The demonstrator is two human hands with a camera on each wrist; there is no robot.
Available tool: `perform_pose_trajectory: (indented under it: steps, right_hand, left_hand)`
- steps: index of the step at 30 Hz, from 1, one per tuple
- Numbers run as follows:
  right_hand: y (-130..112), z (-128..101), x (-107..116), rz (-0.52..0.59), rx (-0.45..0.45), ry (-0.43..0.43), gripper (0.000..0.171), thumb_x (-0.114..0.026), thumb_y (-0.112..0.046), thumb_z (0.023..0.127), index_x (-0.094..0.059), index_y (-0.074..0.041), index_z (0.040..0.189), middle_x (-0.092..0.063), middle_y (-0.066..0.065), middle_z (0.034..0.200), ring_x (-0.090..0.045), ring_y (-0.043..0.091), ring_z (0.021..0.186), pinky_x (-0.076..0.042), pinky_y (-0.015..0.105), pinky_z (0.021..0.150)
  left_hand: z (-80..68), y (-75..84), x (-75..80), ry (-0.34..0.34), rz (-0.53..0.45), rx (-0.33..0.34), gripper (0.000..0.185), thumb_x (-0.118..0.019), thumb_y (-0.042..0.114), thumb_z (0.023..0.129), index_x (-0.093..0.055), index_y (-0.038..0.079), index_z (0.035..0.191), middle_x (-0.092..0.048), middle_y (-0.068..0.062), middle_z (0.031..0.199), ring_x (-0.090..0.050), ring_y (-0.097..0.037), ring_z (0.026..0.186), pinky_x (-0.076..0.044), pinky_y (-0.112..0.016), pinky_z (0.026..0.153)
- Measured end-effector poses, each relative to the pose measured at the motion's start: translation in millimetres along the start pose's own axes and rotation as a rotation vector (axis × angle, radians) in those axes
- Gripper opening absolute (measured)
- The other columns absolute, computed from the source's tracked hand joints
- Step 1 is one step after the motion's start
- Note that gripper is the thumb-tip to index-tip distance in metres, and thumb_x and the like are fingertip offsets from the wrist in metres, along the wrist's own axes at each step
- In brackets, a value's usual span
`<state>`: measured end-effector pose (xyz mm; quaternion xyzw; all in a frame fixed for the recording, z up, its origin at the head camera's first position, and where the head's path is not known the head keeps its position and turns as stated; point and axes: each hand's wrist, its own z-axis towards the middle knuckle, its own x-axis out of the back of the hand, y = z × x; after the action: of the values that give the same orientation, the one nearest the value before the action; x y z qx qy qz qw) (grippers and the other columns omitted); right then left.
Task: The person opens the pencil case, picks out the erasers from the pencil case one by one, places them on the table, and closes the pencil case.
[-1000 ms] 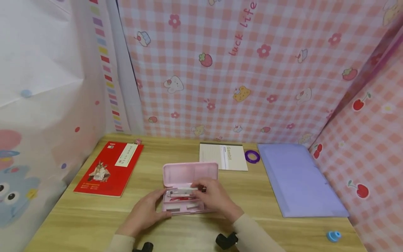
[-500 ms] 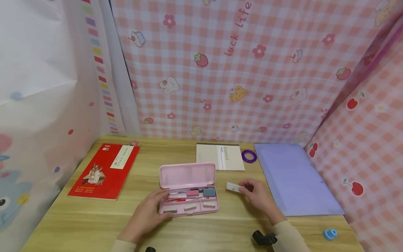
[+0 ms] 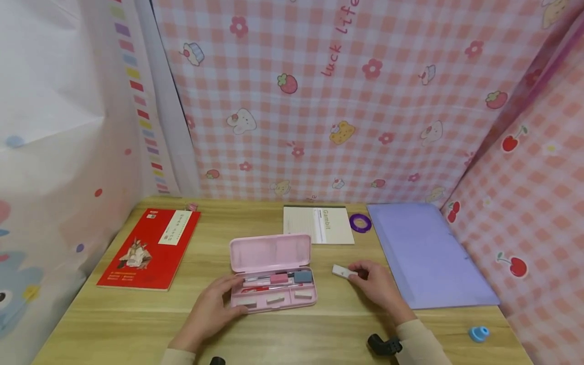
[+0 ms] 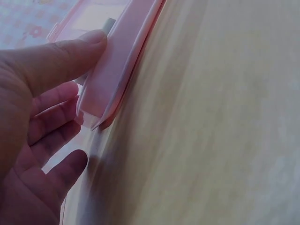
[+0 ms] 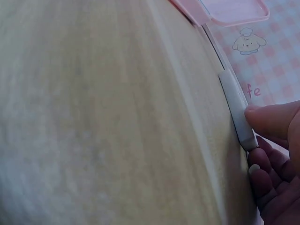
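An open pink pencil case point(image 3: 270, 253) lies mid-table with its lid tipped back. My left hand point(image 3: 214, 306) grips its left end, the thumb over the front corner and fingers round the side; the left wrist view shows the thumb point(image 4: 70, 58) on the pink edge. Inside the case are pens point(image 3: 255, 290), a pink block point(image 3: 279, 278), a blue block point(image 3: 303, 277) and small grey-white pieces point(image 3: 276, 299) in the front compartments. To the right of the case, my right hand point(image 3: 376, 286) pinches a white eraser point(image 3: 341, 271), low at the tabletop, between thumb and fingers point(image 5: 263, 180).
A red book point(image 3: 152, 248) lies at the left. Behind the case is a notepad point(image 3: 335, 230) marked Gambit, beside a purple ring point(image 3: 352, 223). A lilac folder point(image 3: 433, 258) lies at the right, with a small blue cone-shaped piece point(image 3: 479, 333) nearer the front corner.
My right hand has come out of the pencil case and moved right with the white eraser, then lowered it slightly. The left hand stays on the case.
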<state>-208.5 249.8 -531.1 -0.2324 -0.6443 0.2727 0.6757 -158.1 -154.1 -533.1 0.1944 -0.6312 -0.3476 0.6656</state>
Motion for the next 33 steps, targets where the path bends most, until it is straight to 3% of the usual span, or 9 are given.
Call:
perform_pose_trajectory:
  steps: [13,18,25,28,33]
  right_hand:
    - [1.7,-0.9,-1.2,-0.010,0.018,0.008,0.017,-0.075,-0.016,0.084,-0.073,-0.013,0.101,-0.066,-0.001,0.091,-0.056,0.011,0.081,-0.049,0.028,0.072]
    - [-10.9,-3.7,-4.8,-0.022,0.053,0.044,0.020,-0.076,-0.018,0.083,-0.072,-0.014,0.102,-0.065,0.000,0.097,-0.057,0.011,0.081,-0.050,0.028,0.071]
    - [-55.0,-8.2,-18.6,-0.036,0.240,0.040,0.022,-0.078,-0.017,0.081,-0.073,-0.015,0.102,-0.065,-0.002,0.105,-0.059,0.017,0.099,-0.051,0.039,0.086]
    - [-70.9,-8.2,-28.7,-0.030,0.311,-0.017,0.025,-0.078,-0.016,0.081,-0.072,-0.014,0.105,-0.065,-0.002,0.105,-0.057,0.019,0.104,-0.048,0.041,0.092]
    - [-80.7,-5.6,-47.4,-0.087,0.359,-0.104,0.028,-0.075,-0.022,0.083,-0.072,-0.014,0.110,-0.063,-0.002,0.110,-0.054,0.016,0.107,-0.047,0.038,0.095]
  left_hand:
    - [0.2,-2.9,0.1,-0.021,-0.028,0.052,0.069,-0.088,0.030,0.066,-0.062,0.013,0.128,-0.056,-0.002,0.133,-0.048,-0.027,0.126,-0.038,-0.047,0.106]
    - [0.3,-5.1,-0.4,-0.029,-0.037,0.065,0.069,-0.089,0.029,0.066,-0.063,0.014,0.128,-0.056,0.000,0.133,-0.048,-0.025,0.128,-0.037,-0.046,0.108]
    - [0.6,-7.7,-1.3,-0.041,-0.050,0.087,0.069,-0.088,0.031,0.067,-0.062,0.017,0.129,-0.054,-0.001,0.136,-0.046,-0.027,0.129,-0.037,-0.049,0.107]
    - [0.8,-8.4,-1.5,-0.041,-0.058,0.089,0.068,-0.088,0.032,0.067,-0.062,0.017,0.129,-0.054,-0.001,0.136,-0.046,-0.026,0.129,-0.037,-0.049,0.107]
    - [-0.1,-8.8,-2.4,-0.040,-0.075,0.078,0.069,-0.087,0.031,0.068,-0.062,0.016,0.130,-0.054,-0.002,0.136,-0.046,-0.027,0.129,-0.036,-0.049,0.107]
